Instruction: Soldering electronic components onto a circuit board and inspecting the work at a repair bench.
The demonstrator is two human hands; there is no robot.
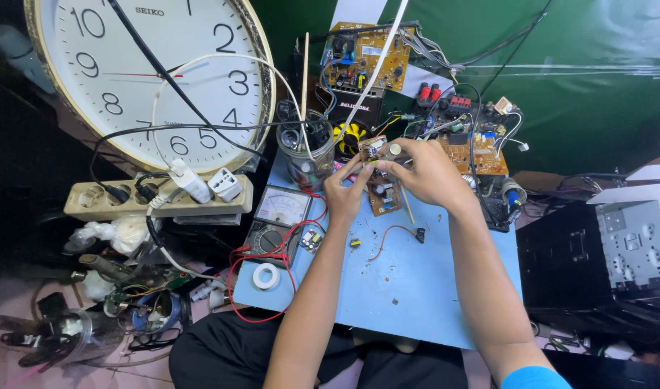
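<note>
My left hand (344,191) and my right hand (427,173) meet over the far part of a light blue board (409,281). Between the fingertips of both hands is a small brown circuit board (373,148) with parts on it, held a little above the surface. My right hand also touches a small round grey part (394,150) on it. A second small brown circuit board (384,198) lies flat just below the hands, partly hidden by them.
An analogue multimeter (276,223) with red leads lies at the left, a roll of white tape (266,276) beside it. A clear jar of tools (304,155), a power strip (157,198), a large wall clock (150,72) and several circuit boards (481,151) surround the blue board.
</note>
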